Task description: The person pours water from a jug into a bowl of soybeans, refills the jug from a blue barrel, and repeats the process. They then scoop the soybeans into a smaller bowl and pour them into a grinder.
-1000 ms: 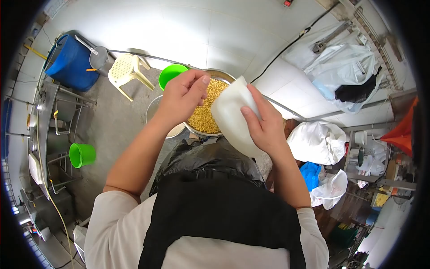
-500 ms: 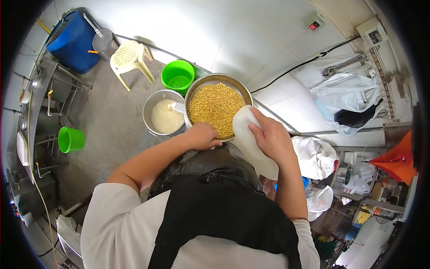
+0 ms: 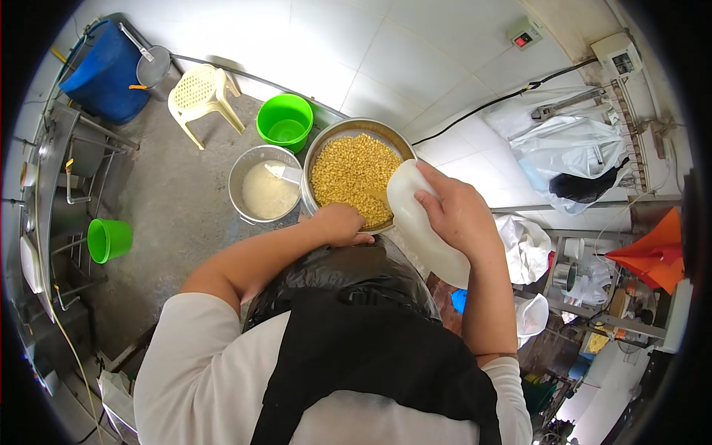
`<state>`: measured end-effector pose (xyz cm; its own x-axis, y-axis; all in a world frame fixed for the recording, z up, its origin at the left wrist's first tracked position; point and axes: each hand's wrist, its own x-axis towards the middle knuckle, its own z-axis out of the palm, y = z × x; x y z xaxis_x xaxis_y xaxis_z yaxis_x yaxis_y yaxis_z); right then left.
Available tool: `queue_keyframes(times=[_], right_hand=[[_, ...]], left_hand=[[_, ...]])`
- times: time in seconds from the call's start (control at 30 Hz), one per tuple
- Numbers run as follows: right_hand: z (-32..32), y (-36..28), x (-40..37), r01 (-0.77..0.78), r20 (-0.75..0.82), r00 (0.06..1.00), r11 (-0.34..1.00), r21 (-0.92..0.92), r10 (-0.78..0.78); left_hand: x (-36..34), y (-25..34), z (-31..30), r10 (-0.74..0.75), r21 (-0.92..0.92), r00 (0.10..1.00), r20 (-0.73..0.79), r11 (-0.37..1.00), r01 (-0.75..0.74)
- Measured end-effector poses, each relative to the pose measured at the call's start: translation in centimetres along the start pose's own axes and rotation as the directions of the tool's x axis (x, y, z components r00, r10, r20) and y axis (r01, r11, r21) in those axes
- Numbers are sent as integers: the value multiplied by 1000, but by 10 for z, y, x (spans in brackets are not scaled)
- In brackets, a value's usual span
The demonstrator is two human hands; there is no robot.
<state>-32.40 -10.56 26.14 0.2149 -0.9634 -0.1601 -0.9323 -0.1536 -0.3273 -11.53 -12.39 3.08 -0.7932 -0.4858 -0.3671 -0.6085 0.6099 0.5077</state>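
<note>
A wide round metal pan (image 3: 412, 145) filled with yellow kernels or beans (image 3: 352, 167) stands in front of me. My left hand (image 3: 341, 224) is closed on its near rim, fingers on the inner side by the kernels and thumb outside. In my right hand (image 3: 461, 211) is a white, oval, bowl-like plastic piece (image 3: 424, 230), pinched along its upper edge with the thumb on the face. It is tilted over the pan's right rim, its top end by the kernels. Left of the pan, a metal pot (image 3: 239, 174) holds a pale mass and a white-bladed tool (image 3: 285, 173).
Behind the pot are a green tub (image 3: 285, 122) and a cream plastic stool (image 3: 200, 93). A blue barrel (image 3: 111, 74) and a green bucket (image 3: 110, 240) are further left. White bags (image 3: 523, 248) and a rack lie to the right; a tiled wall runs behind.
My right hand has raised the white plastic piece slightly and shifted a little right. My left hand stays at the pan's near rim. The view has shifted slightly.
</note>
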Motion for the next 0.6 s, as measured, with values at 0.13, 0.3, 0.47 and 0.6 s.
queue_keyframes(times=[0.13,0.3,0.47,0.6], right_hand=[[-4,-10,6,-42,36,998,999,-33,43],[1,-11,11,-28,-37,999,999,-24,27],[-1,-16,16,-50,-43,998,999,-18,50],[0,-18,20,-46,-49,998,999,-24,44]], left_hand=[[1,-1,2,3,-11,1000,-12,1000,-3],[0,-7,7,55,-29,998,-23,998,-56],[1,-11,10,87,-37,995,-56,995,-89],[-1,-11,9,118,-22,989,-89,993,-120]])
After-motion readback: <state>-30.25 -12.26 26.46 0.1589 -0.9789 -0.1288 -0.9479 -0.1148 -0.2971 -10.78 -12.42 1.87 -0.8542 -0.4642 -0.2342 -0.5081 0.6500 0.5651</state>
